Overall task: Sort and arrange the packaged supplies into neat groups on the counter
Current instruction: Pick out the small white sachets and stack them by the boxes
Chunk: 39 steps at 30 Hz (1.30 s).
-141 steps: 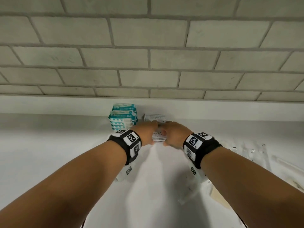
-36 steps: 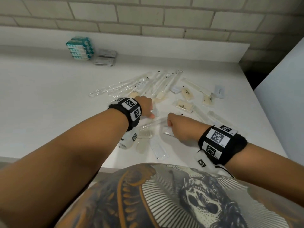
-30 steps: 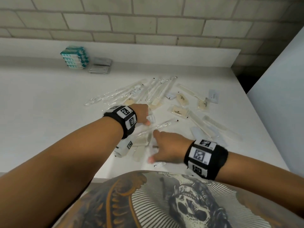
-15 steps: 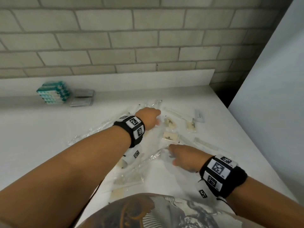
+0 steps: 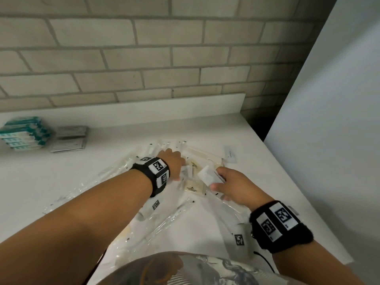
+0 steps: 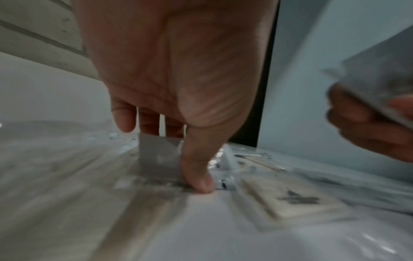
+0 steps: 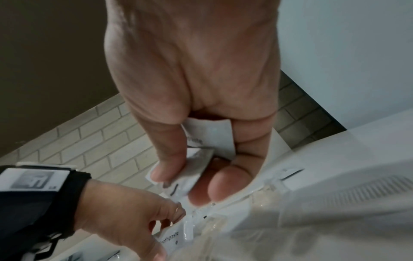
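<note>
With your right hand [image 5: 236, 187] gripping white sachets [image 7: 202, 155], pinch your left hand's [image 5: 173, 163] toothpaste sachet [image 7: 176, 236] firmly, lifting it clear of the table [image 5: 61, 182].

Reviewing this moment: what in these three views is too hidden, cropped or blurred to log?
- Right hand: white sachets pinched; count unclear, thumb covers the print.
- Left hand: sachet blurred in its wrist view; the right wrist view shows "Toothpaste".
- Teal packs: cut off by the head view's left edge.
- Grey packets: print too small.
</note>
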Motion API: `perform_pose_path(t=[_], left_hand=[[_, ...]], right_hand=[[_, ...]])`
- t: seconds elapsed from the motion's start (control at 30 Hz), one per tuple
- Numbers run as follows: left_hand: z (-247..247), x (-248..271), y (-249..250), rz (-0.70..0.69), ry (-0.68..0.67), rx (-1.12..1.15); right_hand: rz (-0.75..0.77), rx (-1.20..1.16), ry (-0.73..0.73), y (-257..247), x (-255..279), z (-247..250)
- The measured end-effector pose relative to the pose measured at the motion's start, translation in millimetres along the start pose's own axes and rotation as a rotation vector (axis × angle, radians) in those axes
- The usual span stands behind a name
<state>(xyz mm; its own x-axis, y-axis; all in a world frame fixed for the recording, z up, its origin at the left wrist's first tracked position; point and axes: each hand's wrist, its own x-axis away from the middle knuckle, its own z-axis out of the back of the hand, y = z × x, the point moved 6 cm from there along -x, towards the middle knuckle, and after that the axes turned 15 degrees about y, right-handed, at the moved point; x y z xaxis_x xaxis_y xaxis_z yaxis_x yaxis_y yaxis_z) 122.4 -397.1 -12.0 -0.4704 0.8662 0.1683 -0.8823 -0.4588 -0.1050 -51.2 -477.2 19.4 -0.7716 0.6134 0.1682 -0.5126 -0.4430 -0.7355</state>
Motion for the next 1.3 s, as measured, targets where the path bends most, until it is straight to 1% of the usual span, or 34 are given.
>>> perform_pose_path(t=[0.07,0.13,0.2,0.3,0.37,0.43,0.5,0.53,0.6,0.63,0.7,0.77,0.8,0.93,1.0,1.03,1.07,1.13,1.17,1.2,1.27,1.3], left_hand=[[1.8,8.4,13.3,-0.035,0.064,0.053],[8.5,16.7,25.6,-0.026,0.199,0.177],[19.0,24.6,30.4,0.069,0.332,0.409],[35.0,35.2,26.6,0.308,0.431,0.967],[46.6,42.2,31.8,0.368,0.431,1.327],[54.6,50.6,41.5,0.404,0.366,1.641],[59.7,59.1,49.2,0.415,0.297,1.852],[60.7,62.0,51.5,0.403,0.278,1.905],[61.8,66.6,52.9,0.379,0.293,1.909],[61.7,68.8,52.2,0.384,0.322,1.879],[58.8,71.4,49.4,0.408,0.375,1.837],[57.3,74.7,48.5,0.419,0.395,1.839],[57.4,76.9,48.4,0.419,0.399,1.854],[60.4,84.2,47.8,0.404,0.421,1.895],[61.2,85.8,47.4,0.427,0.428,1.92],[61.3,86.7,46.9,0.451,0.43,1.937],[61.5,87.8,46.7,0.475,0.427,1.95],[62.9,89.8,48.6,0.494,0.394,1.977],[64.4,90.1,51.2,0.481,0.369,1.995],[66.3,90.1,54.7,0.456,0.346,2.012],[69.4,88.1,61.4,0.42,0.325,2.03],[70.0,86.8,63.2,0.416,0.329,2.024]], right_hand=[[0.019,-0.01,0.032,-2.7,-1.9,0.6],[0.03,-0.045,0.075,-3.7,-3.4,2.6],[0.024,-0.094,0.126,-4.2,-4.3,7.8],[0.035,-0.157,0.167,-9.8,-4.9,16.2],[0.085,-0.191,0.173,-19.5,-3.7,20.1],[0.152,-0.181,0.195,-30.5,-2.6,24.0],[0.209,-0.086,0.221,-38.3,-2.3,26.2],[0.24,0.005,0.233,-40.9,-2.3,26.6],[0.304,0.173,0.243,-45.0,-0.1,27.1],[0.328,0.196,0.228,-46.2,1.5,26.4],[0.333,0.135,0.143,-47.7,6.2,23.1],[0.281,0.001,0.05,-49.0,10.6,20.8],[0.265,-0.053,0.029,-49.0,10.8,21.3],[0.313,-0.132,0.061,-48.7,7.1,28.6],[0.332,-0.194,0.133,-45.6,3.5,33.1],[0.347,-0.217,0.206,-44.7,2.6,38.4],[0.381,-0.212,0.308,-43.9,2.1,45.6],[0.486,-0.1,0.521,-45.8,4.5,58.3],[0.555,-0.019,0.59,-49.7,8.1,60.5],[0.631,0.057,0.622,-54.2,11.7,58.9],[0.771,0.17,0.615,-60.5,16.8,48.7],[0.815,0.195,0.601,-62.3,18.4,44.8]])
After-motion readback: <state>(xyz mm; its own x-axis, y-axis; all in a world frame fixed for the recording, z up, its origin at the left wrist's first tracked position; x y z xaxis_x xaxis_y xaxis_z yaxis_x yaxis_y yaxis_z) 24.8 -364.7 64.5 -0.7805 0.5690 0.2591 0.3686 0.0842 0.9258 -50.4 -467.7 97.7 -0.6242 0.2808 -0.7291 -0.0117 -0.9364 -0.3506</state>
